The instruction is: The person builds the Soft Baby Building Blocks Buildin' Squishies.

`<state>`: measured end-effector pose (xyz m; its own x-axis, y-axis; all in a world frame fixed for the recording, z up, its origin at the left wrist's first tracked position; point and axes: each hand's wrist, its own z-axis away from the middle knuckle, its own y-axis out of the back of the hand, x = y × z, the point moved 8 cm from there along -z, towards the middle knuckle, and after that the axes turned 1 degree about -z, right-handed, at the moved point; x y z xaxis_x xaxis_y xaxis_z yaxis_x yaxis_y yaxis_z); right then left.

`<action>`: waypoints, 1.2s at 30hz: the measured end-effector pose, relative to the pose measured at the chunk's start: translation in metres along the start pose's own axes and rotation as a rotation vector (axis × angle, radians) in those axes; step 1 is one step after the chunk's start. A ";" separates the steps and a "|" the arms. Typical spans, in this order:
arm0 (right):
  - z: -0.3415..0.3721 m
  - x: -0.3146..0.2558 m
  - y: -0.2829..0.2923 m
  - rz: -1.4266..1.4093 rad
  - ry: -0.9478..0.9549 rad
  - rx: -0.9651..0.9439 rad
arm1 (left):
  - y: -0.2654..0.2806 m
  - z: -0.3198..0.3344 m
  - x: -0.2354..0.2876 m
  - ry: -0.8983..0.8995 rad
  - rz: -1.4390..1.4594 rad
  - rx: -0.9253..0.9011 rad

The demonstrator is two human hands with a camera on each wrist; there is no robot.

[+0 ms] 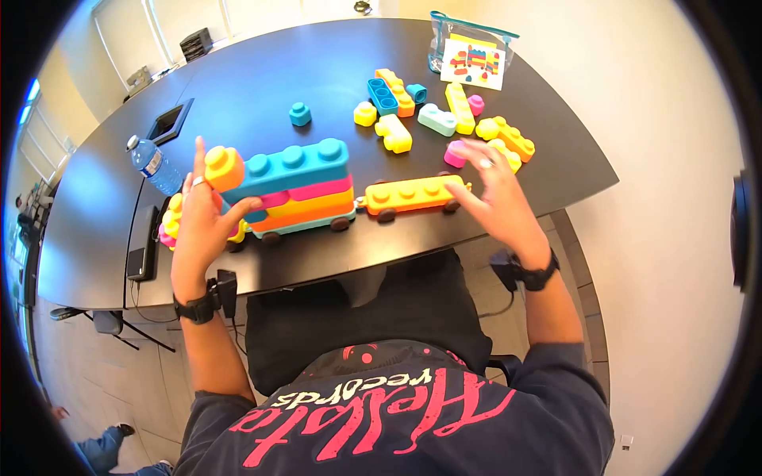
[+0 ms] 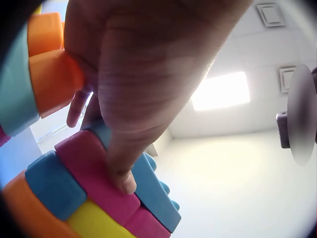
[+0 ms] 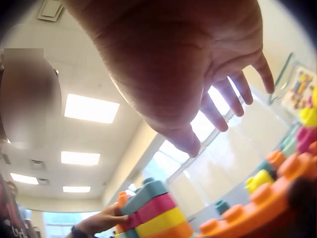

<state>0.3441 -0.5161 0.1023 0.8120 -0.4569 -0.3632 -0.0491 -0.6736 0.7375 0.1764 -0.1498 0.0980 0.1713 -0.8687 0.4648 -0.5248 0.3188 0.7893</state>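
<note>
The left hand (image 1: 202,226) is grasping the wheeled brick stack (image 1: 305,208) at one end: the thumb (image 2: 121,166) is pressing on a pink brick (image 2: 86,151), and at least one finger is reaching behind. The right hand (image 1: 504,198) is holding nothing; its fingers are spreading above the far end of the orange wagon (image 1: 413,194) (whether the thumb is touching it, I cannot tell). Between the hands, the stack and the wagon are standing in one line on the table (image 1: 397,246), joined by a small link (image 1: 360,203). In my judgement, the step in hand is steadying or aligning this joined row. A next move on it would be calling for even, gentle pressure at both ends, so that the link is not twisting and the tall stack is not leaning.

Just beyond the right hand, a small pink block (image 1: 455,154) is lying beside yellow ones, and farther away a clear zip pouch (image 1: 436,57) is standing behind a picture card (image 1: 473,65). Beyond the left hand, a water bottle (image 1: 156,165) is lying tilted.
</note>
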 end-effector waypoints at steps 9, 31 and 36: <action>0.114 0.115 0.079 0.114 -0.432 -0.001 | 0.023 0.047 0.056 -0.173 0.004 0.441; 0.016 0.179 -0.005 0.592 -0.155 -0.128 | -0.182 0.024 0.203 -0.477 0.051 -0.269; 0.024 0.175 0.006 0.541 -0.064 -0.070 | -0.185 0.026 0.210 -0.547 0.039 -0.214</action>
<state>0.4718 -0.6141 0.0296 0.6448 -0.7629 0.0462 -0.4089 -0.2933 0.8641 0.2883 -0.4008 0.0390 -0.3300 -0.9059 0.2654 -0.3321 0.3746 0.8657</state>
